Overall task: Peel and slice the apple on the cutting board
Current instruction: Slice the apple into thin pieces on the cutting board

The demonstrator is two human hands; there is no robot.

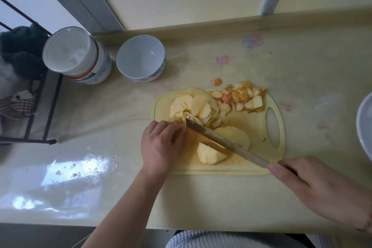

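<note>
Glossy pale-yellow surface (100, 167) under a window; yellow plastic cutting board (259, 127) right of centre. Right hand (314, 189) grips the knife (225, 143) handle, blade angled across the board. Left hand (161, 145) fingers curled, pressing down at the blade tip beside the apple slices (197, 108); what it holds is hidden. Two peeled apple chunks (211, 155) lie under and beside the blade. Peel scraps (243, 96) piled at board's far edge. White bowl (141, 58) and lidded jar (76, 54) stand far left.
</note>
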